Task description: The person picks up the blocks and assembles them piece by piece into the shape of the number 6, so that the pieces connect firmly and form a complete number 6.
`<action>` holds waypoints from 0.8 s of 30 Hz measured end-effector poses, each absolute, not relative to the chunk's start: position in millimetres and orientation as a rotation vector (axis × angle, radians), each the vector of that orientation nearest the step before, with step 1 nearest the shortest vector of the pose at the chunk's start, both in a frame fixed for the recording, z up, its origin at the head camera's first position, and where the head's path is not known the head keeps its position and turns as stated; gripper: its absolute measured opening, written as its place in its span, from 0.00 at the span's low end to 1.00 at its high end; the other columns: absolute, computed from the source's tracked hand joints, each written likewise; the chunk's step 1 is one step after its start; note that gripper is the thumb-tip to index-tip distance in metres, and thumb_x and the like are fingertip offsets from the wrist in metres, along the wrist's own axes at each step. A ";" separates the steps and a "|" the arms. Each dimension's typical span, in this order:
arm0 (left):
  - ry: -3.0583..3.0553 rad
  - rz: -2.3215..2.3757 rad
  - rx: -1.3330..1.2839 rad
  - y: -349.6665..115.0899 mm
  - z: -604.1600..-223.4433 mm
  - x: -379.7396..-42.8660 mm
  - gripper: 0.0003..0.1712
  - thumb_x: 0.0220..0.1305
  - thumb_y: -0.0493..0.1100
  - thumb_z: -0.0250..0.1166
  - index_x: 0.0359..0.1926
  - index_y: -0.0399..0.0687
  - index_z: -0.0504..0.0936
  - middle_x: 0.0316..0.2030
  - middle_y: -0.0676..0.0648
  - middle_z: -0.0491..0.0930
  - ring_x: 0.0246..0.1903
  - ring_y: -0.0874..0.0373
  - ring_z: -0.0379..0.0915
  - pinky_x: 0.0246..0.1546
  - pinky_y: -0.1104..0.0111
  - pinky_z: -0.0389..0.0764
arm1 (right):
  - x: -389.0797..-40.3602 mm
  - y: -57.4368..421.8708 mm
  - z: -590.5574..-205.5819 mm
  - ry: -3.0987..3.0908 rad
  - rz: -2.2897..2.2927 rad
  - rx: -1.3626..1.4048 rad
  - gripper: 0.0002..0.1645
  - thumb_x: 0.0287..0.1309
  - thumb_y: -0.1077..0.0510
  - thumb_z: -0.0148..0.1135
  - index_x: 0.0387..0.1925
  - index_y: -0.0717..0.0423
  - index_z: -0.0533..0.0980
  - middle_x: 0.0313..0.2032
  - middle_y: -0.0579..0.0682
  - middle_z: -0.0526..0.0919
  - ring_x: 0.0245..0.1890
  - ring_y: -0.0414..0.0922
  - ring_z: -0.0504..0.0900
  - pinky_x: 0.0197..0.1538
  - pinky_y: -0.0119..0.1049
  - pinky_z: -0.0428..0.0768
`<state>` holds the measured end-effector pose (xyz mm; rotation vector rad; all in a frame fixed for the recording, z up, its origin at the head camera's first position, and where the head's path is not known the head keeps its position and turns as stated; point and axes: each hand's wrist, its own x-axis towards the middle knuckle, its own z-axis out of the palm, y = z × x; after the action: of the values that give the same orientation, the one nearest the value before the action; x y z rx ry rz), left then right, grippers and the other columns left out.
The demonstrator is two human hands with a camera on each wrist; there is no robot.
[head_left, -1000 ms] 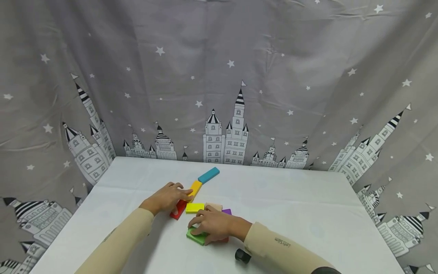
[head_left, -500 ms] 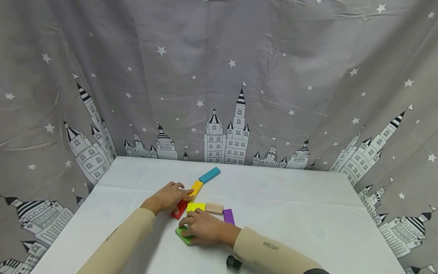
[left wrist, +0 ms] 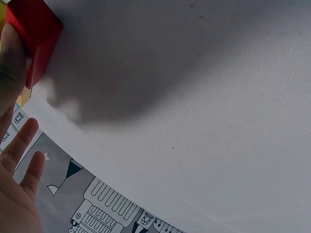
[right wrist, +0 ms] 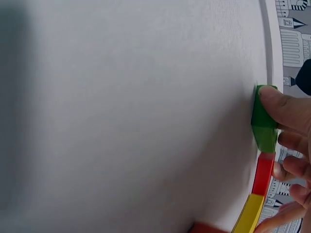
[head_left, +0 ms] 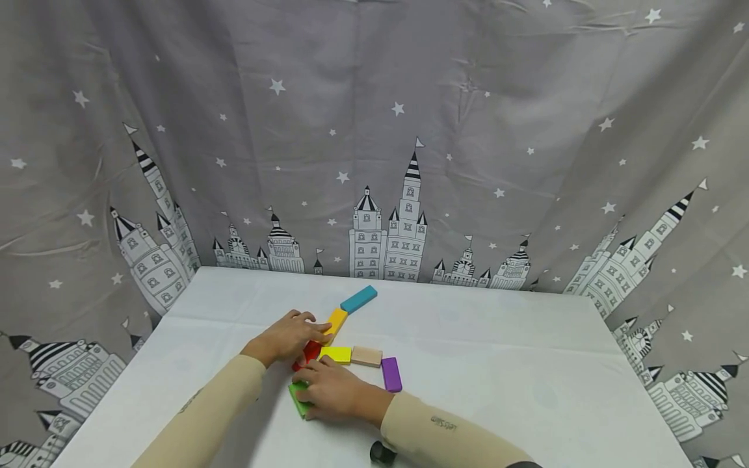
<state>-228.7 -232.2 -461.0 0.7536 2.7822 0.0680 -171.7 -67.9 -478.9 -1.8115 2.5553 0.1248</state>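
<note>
My right hand [head_left: 336, 390] pinches a green block [head_left: 298, 402] on the white table, its thumb on one face in the right wrist view. The block's far end sits close to the near end of a red block [head_left: 314, 351]. My left hand [head_left: 289, 338] rests at the red block, thumb against its side, with a finger reaching onto an orange-yellow block [head_left: 337, 318]. In the left wrist view, two fingers [left wrist: 24, 138] extend loosely. A blue block [head_left: 359, 299] continues the slanting line behind. A bright yellow block [head_left: 337, 355] lies flat beside the red one.
A tan block [head_left: 367, 356] adjoins the yellow one, and a purple block [head_left: 391, 375] lies at its right end. A reddish block [right wrist: 206, 228] shows at the bottom of the right wrist view. A grey castle-print curtain [head_left: 374, 130] hangs behind the table [head_left: 497, 364].
My right hand has slid the green block leftward to the red block's near end and turned it. The tan and purple blocks are now uncovered. The left hand has stayed in place.
</note>
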 end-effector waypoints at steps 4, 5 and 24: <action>2.782 0.055 0.805 -233.4 -460.7 -228.7 0.32 0.52 0.39 0.73 0.60 0.59 0.79 0.63 0.53 0.73 0.61 0.45 0.65 0.62 0.49 0.64 | -169.3 -74.7 -480.3 2.581 0.144 -1.771 0.20 0.59 0.37 0.61 0.51 0.35 0.80 0.59 0.38 0.72 0.63 0.39 0.64 0.66 0.35 0.63; 2.782 0.056 0.805 -233.4 -460.4 -228.8 0.31 0.52 0.39 0.72 0.60 0.59 0.79 0.63 0.53 0.73 0.61 0.45 0.65 0.62 0.49 0.64 | -168.9 -75.9 -480.6 2.588 0.146 -1.757 0.20 0.60 0.37 0.61 0.51 0.35 0.80 0.59 0.37 0.72 0.63 0.39 0.63 0.66 0.35 0.62; 2.770 0.088 0.729 -231.9 -458.7 -228.9 0.31 0.54 0.38 0.72 0.60 0.61 0.78 0.63 0.54 0.73 0.62 0.45 0.62 0.63 0.48 0.62 | -167.9 -86.0 -482.4 2.649 0.102 -1.603 0.23 0.60 0.36 0.59 0.55 0.33 0.78 0.60 0.38 0.72 0.63 0.38 0.64 0.67 0.37 0.61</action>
<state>-228.9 -231.9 -458.7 0.7286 2.7704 0.0876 -167.9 -86.0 -482.4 -1.6034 2.6491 0.1025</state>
